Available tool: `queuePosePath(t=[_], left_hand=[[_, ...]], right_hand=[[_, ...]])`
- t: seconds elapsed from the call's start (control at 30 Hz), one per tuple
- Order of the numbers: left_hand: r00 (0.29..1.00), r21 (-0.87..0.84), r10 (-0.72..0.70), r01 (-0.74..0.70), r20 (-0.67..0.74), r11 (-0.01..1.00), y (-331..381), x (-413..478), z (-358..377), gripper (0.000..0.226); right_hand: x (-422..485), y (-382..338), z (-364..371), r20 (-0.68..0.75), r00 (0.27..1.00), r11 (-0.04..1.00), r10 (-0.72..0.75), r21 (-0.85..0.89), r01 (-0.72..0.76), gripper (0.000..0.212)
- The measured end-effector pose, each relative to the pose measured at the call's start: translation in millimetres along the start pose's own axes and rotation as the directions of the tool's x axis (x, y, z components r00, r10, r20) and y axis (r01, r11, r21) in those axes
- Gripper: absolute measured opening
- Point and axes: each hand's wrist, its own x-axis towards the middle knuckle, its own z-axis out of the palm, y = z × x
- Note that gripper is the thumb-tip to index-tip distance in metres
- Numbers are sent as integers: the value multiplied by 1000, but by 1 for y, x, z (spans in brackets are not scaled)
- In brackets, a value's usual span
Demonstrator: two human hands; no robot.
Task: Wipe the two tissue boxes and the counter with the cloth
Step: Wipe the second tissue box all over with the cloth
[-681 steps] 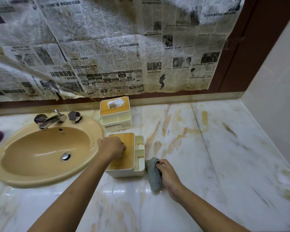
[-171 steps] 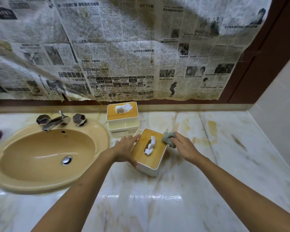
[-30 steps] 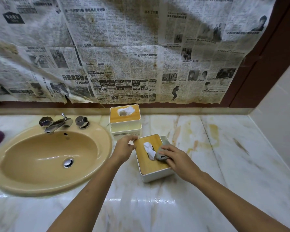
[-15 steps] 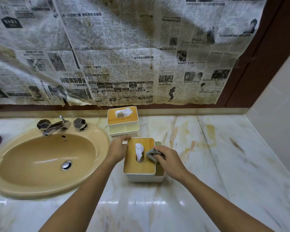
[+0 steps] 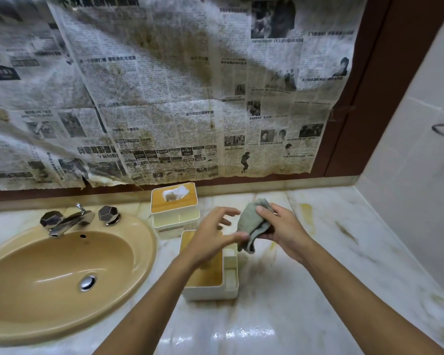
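Both hands are up off the surface [image 5: 305,308] now, meeting in the air above the near tissue box [image 5: 210,283]. The right hand [image 5: 283,233] has its fingers [image 5: 262,210] curled over the top of the grey-green cloth [image 5: 250,222] and grips it in a bunch, with a loose end hanging down. The left hand [image 5: 209,239] reaches in from the side, fingers [image 5: 227,210] spread and relaxed and holding nothing. Its thumb lies right at the lower edge of the cloth, though whether it touches is too blurred to call.

That's a change from half a second ago: then the left hand held the back corner of the near box and the right pressed the cloth onto its wooden lid beside the slot. Now both have lifted clear, and the cloth has gone up with them.

The near tissue box sits just right of the sink [image 5: 62,272], with white side compartments along its right edge. The left hand and forearm hide its slot. Behind it, at the back edge of the surface, stands the far tissue box [image 5: 174,213], a white tissue [image 5: 176,193] poking up through its lid. The tap [image 5: 69,221] sits at the back of the sink, with newspaper [image 5: 164,98] hanging on the wall above.
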Motion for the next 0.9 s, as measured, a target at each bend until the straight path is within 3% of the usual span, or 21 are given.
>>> queuePosePath(t=[0.1, 0.17, 0.27, 0.4, 0.57, 0.7, 0.9], left_hand=[[1000, -182, -2, 4, 11, 983, 22, 2, 15, 54], [1000, -242, -22, 17, -17, 970, 28, 2, 17, 53], [1000, -274, -16, 14, -7, 962, 31, 0, 18, 38], [998, -333, -59, 54, -4, 941, 29, 0, 12, 14], [996, -370, -83, 90, 36, 925, 33, 4, 18, 27], [994, -304, -110, 109, 15, 946, 40, 12, 33, 43], [990, -349, -136, 114, -41, 930, 37, 41, 37, 6]], right_hand=[[-11, -11, -8, 136, 990, 997, -34, 80, 23, 40], [-16, -16, -11, 162, 985, 998, -58, 16, 56, 52], [-20, -19, -13, 119, 989, 983, -92, -147, 109, 58], [-23, -22, -15, 84, 994, 985, -69, -151, 81, 60], [-25, -22, -24, 51, 998, 994, -36, -103, 41, 66], [-25, -25, -31, 87, 995, 995, -54, -83, 62, 64], [-15, -35, -46, -60, 987, 966, -147, -225, 131, 56]])
